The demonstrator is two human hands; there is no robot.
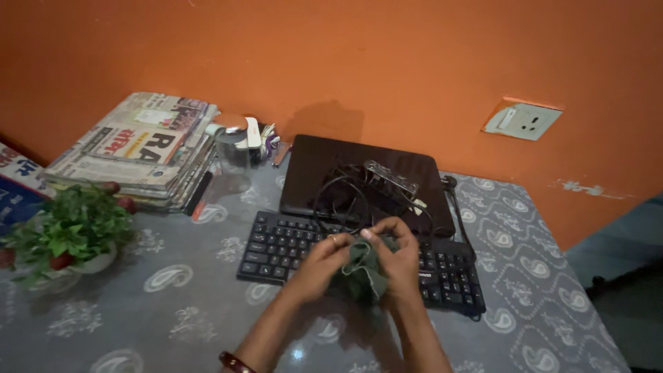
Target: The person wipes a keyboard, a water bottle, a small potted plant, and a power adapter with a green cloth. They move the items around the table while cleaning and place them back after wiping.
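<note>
Two hands meet over a black keyboard point(359, 259) on the grey patterned tabletop point(173, 304). The left hand point(319, 264) and the right hand point(395, 259) both pinch a small dark green cloth point(364, 271), with fingers closed on it. The cloth hangs just above the keys. At 12 o'clock from the hands lies a shut black laptop point(311, 179) with tangled black wires point(340, 202) on top. At 9 o'clock sits a little green plant point(69, 228), and at 10 o'clock a pile of newspapers point(135, 148).
</note>
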